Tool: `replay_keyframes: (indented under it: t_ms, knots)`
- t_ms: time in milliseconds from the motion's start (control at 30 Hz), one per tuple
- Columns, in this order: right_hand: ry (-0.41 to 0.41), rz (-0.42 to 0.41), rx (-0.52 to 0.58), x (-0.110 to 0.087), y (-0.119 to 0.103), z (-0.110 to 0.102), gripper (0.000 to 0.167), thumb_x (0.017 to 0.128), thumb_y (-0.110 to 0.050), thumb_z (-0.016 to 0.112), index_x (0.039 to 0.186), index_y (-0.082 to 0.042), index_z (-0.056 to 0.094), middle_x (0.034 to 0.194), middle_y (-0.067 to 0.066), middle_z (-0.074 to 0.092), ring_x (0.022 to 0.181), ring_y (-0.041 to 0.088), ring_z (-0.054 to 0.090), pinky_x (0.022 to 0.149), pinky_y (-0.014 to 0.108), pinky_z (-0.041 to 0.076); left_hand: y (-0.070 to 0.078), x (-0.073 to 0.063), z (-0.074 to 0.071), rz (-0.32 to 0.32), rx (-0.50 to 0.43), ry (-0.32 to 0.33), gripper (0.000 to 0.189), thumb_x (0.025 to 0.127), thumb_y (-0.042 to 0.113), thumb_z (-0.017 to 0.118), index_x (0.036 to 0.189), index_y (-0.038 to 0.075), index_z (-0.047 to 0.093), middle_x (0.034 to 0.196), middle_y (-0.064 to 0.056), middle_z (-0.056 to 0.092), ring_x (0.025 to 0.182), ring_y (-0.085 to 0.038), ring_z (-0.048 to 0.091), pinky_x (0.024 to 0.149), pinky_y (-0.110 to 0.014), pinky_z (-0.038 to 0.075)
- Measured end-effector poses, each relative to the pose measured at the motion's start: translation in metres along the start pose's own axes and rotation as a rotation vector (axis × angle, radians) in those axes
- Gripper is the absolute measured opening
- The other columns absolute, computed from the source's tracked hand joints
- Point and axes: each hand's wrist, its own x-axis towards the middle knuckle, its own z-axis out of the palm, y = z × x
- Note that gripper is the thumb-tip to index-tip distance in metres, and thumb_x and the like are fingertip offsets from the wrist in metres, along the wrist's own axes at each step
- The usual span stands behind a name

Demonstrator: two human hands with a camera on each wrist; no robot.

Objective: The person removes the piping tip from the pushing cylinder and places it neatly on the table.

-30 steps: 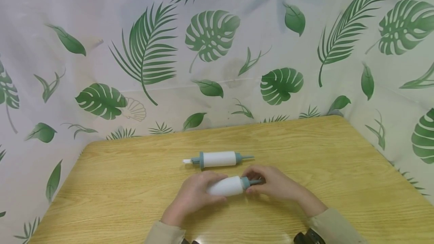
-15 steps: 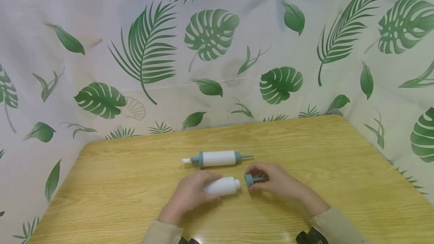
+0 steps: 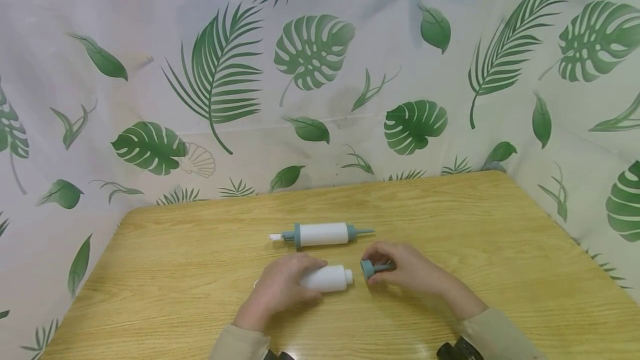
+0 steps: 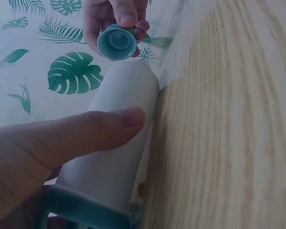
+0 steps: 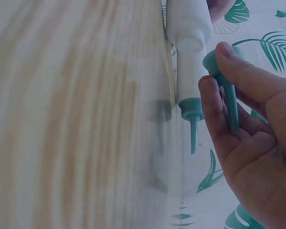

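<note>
My left hand [image 3: 282, 282] grips the white barrel [image 3: 332, 278] of a balloon pump that lies sideways just above the table. In the left wrist view the thumb lies across the barrel [image 4: 119, 95], and a teal collar [image 4: 93, 207] shows at its near end. The barrel's narrow white neck [image 5: 190, 40] is bare and points toward my right hand [image 3: 407, 268]. Between thumb and fingers, the right hand pinches a teal nozzle [image 3: 367, 269], its wide mouth facing the neck with a small gap between them. In the right wrist view its thin stem [image 5: 232, 107] runs toward the palm.
Just behind the hands, a second balloon pump [image 3: 322, 234] lies on the wooden table [image 3: 200, 249], its nozzle fitted and pointing right. A leaf-patterned sheet [image 3: 350, 88] hangs behind the table and along its sides.
The nozzle has come off the barrel's neck. My left hand has drawn the barrel slightly left and lowered it a little, while the right hand still holds the nozzle, slightly right of before.
</note>
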Motion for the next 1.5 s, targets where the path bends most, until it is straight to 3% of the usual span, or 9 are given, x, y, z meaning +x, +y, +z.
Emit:
replay_keyframes:
  t_ms: [400, 567, 667, 767, 1000, 1167, 1333, 1500]
  knots:
    - [0.001, -0.027, -0.017, 0.001, -0.005, 0.002, 0.037, 0.082, -0.021, 0.075, 0.114, -0.008, 0.061, 0.098, -0.007, 0.065, 0.09, 0.01, 0.062, 0.077, 0.027, 0.053, 0.004, -0.002, -0.003, 0.014, 0.016, 0.035, 0.058, 0.071, 0.035, 0.083, 0.124, 0.02, 0.064, 0.118, 0.004, 0.064, 0.106, -0.016, 0.059, 0.09, -0.037, 0.048]
    - [0.005, -0.029, -0.026, 0.001, -0.01, 0.003, 0.038, 0.081, -0.023, 0.075, 0.114, -0.01, 0.061, 0.101, -0.007, 0.065, 0.092, 0.01, 0.063, 0.078, 0.026, 0.053, 0.012, 0.0, -0.004, 0.049, 0.009, 0.108, 0.055, 0.072, 0.04, 0.081, 0.121, 0.02, 0.065, 0.115, 0.004, 0.065, 0.104, -0.015, 0.06, 0.088, -0.034, 0.049]
    - [0.015, -0.027, -0.037, 0.002, -0.015, 0.004, 0.039, 0.081, -0.023, 0.076, 0.115, -0.009, 0.062, 0.103, -0.006, 0.065, 0.094, 0.01, 0.063, 0.079, 0.026, 0.053, 0.019, 0.002, -0.004, 0.106, -0.007, 0.175, 0.051, 0.073, 0.038, 0.082, 0.117, 0.017, 0.068, 0.11, 0.004, 0.067, 0.1, -0.013, 0.061, 0.085, -0.03, 0.05]
    - [0.018, -0.029, -0.039, 0.004, -0.019, 0.006, 0.038, 0.081, -0.023, 0.076, 0.114, -0.01, 0.062, 0.104, -0.006, 0.066, 0.094, 0.01, 0.063, 0.079, 0.025, 0.053, 0.026, 0.003, -0.002, 0.144, -0.038, 0.21, 0.047, 0.075, 0.034, 0.081, 0.116, 0.015, 0.068, 0.108, 0.003, 0.068, 0.099, -0.013, 0.061, 0.084, -0.028, 0.05]
    - [-0.006, -0.059, 0.0, 0.009, -0.028, 0.009, 0.039, 0.081, -0.023, 0.075, 0.115, -0.01, 0.063, 0.105, -0.005, 0.067, 0.095, 0.01, 0.064, 0.079, 0.024, 0.053, 0.037, 0.006, 0.004, 0.153, -0.095, 0.207, 0.044, 0.078, 0.029, 0.08, 0.116, 0.012, 0.067, 0.109, 0.003, 0.067, 0.1, -0.012, 0.061, 0.087, -0.027, 0.049]
    - [-0.02, -0.056, 0.012, 0.01, -0.032, 0.01, 0.04, 0.081, -0.024, 0.074, 0.115, -0.007, 0.063, 0.105, -0.004, 0.067, 0.094, 0.009, 0.064, 0.08, 0.025, 0.053, 0.04, 0.008, 0.008, 0.139, -0.129, 0.218, 0.042, 0.079, 0.031, 0.079, 0.115, 0.012, 0.068, 0.11, 0.003, 0.067, 0.103, -0.011, 0.061, 0.09, -0.026, 0.048]
    - [-0.022, -0.057, 0.012, 0.01, -0.033, 0.01, 0.039, 0.082, -0.023, 0.074, 0.115, -0.007, 0.062, 0.103, -0.003, 0.068, 0.094, 0.009, 0.064, 0.08, 0.025, 0.053, 0.038, 0.008, 0.013, 0.106, -0.243, 0.239, 0.035, 0.08, 0.025, 0.078, 0.109, 0.009, 0.069, 0.107, 0.001, 0.068, 0.101, -0.012, 0.061, 0.089, -0.029, 0.049]
    - [-0.022, -0.075, 0.011, 0.009, -0.032, 0.01, 0.039, 0.082, -0.022, 0.073, 0.115, -0.005, 0.062, 0.103, -0.001, 0.068, 0.093, 0.011, 0.064, 0.08, 0.025, 0.053, 0.037, 0.008, 0.018, 0.139, -0.287, 0.278, 0.031, 0.08, 0.021, 0.078, 0.106, 0.007, 0.069, 0.103, -0.001, 0.069, 0.1, -0.013, 0.062, 0.089, -0.03, 0.049]
